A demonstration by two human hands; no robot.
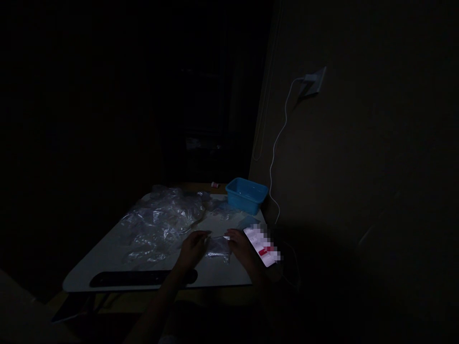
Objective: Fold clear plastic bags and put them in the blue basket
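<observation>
Between my two hands, just above or on the white table, is a clear plastic bag (218, 246). My left hand (194, 246) is closed on its left edge, fingers bent toward the bag. On the other side, my right hand (238, 241) grips the bag's right edge with curled fingers. Dim light hides whether anything lies inside the bag. A loose heap of crumpled clear plastic bags (163, 215) spreads over the table left of and beyond my left hand. To the right of my right hand lies a lit phone (256, 243).
A blue plastic basin (246, 193) stands at the table's back right corner. A small pinkish-white object (214, 185) lies behind the white table (103, 258). A dark slot (136, 278) runs along its front edge. A white cable (274, 148) hangs from a wall socket (315, 82).
</observation>
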